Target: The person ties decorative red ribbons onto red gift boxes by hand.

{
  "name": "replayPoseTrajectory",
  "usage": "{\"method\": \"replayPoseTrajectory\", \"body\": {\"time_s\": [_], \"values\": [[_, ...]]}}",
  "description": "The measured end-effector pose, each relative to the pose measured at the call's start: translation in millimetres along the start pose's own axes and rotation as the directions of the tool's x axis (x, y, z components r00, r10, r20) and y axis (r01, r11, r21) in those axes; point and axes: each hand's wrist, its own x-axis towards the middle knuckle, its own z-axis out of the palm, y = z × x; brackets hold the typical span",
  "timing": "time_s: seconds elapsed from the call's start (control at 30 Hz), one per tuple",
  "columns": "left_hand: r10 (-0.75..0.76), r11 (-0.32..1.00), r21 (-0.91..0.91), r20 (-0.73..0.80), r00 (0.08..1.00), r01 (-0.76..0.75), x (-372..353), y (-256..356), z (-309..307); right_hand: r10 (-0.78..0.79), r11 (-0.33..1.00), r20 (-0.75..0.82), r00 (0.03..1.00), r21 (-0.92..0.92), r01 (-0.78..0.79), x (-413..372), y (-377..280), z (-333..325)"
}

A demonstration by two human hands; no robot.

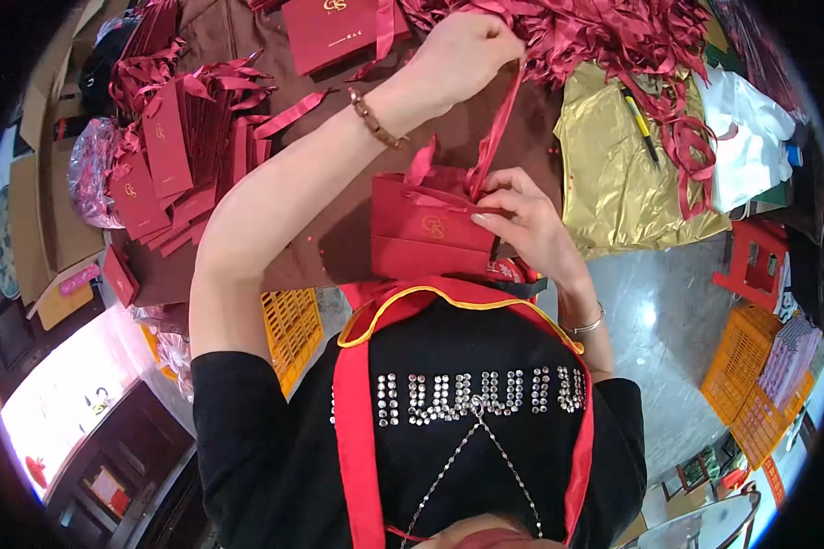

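Observation:
A small red paper bag (pixel 430 229) with a gold logo lies at the table's near edge, in front of the person's chest. My right hand (pixel 525 220) pinches its upper right edge, where a red ribbon (pixel 496 133) comes out. Farther up, my left hand (pixel 474 57) is closed on the upper part of that ribbon, which runs taut between the bag and the fingers. Another short ribbon end (pixel 421 162) stands up from the bag's left side.
Red bags with ribbons (pixel 165 156) are stacked at the left, and another bag (pixel 334 32) lies at the top. A heap of red ribbons (pixel 604 37), gold wrapping (pixel 604 174) and a marker (pixel 639 123) are at the right. Orange crates (pixel 751 366) stand beyond.

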Motion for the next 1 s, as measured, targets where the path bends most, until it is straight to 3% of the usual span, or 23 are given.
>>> {"method": "replayPoseTrajectory", "body": {"time_s": [0.07, 0.17, 0.2, 0.27, 0.33, 0.37, 0.4, 0.53, 0.67, 0.73, 0.8, 0.83, 0.9, 0.93, 1.0], "values": [[0.081, 0.993, -0.082, -0.072, 0.994, -0.087, 0.3, 5.1, 8.8, -0.041, 0.999, -0.012, 0.999, -0.028, 0.04, 1.9, -2.0, -0.3], [0.203, 0.978, 0.02, 0.149, 0.968, -0.208, -8.8, 21.6, 17.3, 0.013, 0.998, 0.001, 1.0, -0.062, -0.013, 2.8, -1.1, -1.0], [0.147, 0.989, -0.026, 0.207, 0.967, -0.144, -11.4, 23.5, 20.8, 0.012, 0.998, 0.003, 1.0, -0.063, -0.012, 2.7, -0.4, -1.1], [0.264, 0.96, 0.051, 0.151, 0.953, -0.274, -12.6, 22.2, 16.4, 0.007, 0.993, -0.004, 1.0, -0.114, -0.008, 2.0, 2.5, -1.4], [0.26, 0.957, -0.142, 0.03, 0.965, -0.253, -14.8, 12.6, 6.9, -0.007, 0.997, -0.027, 1.0, -0.074, 0.005, -0.4, 6.6, -0.2], [0.206, 0.972, -0.122, 0.019, 0.978, -0.202, -19.9, 9.9, -4.3, -0.017, 0.999, -0.054, 0.998, -0.034, 0.015, -1.6, 9.1, -0.2], [0.078, 0.992, -0.109, 0.108, 0.991, -0.067, -27.2, 5.9, -22.9, -0.02, 0.999, -0.058, 0.998, -0.035, 0.018, -2.9, 12.0, -0.5], [-0.089, 0.992, -0.088, 0.039, 0.995, 0.092, -71.6, -41.3, -50.2, 0.124, 0.977, -0.104, 0.987, 0.186, -0.103, -4.6, 26.6, -4.6], [-0.201, 0.912, -0.373, -0.041, 0.979, 0.171, -121.2, -81.5, -39.0, 0.24, 0.918, -0.159, 0.958, 0.358, -0.171, 6.1, 25.4, -12.8], [-0.167, 0.908, -0.393, -0.029, 0.986, 0.142, -136.6, -63.8, -27.8, 0.237, 0.909, -0.17, 0.956, 0.387, -0.156, 12.4, 25.4, -12.4], [-0.201, 0.846, -0.488, 0.085, 0.976, 0.217, -147.2, -64.9, -24.2, 0.242, 0.922, -0.188, 0.952, 0.35, -0.165, 18.9, 27.1, -9.8], [-0.217, 0.795, -0.565, 0.073, 0.974, 0.219, -149.1, -66.1, -23.3, 0.228, 0.927, -0.183, 0.956, 0.342, -0.156, 22.2, 29.3, -5.7], [-0.208, 0.833, -0.517, 0.039, 0.977, 0.198, -152.5, -58.6, -28.4, 0.136, 0.967, -0.322, 0.937, 0.25, -0.055, 28.8, 28.8, 4.5], [-0.203, 0.865, -0.466, 0.015, 0.979, 0.187, -151.9, -52.6, -31.7, 0.198, 0.968, -0.308, 0.931, 0.21, -0.137, 32.2, 15.3, 2.9], [-0.137, 0.875, -0.468, 0.011, 0.991, 0.126, -153.5, -53.6, -35.3, 0.242, 0.86, -0.189, 0.952, 0.496, -0.121, 38.3, -1.4, -0.5]]}}
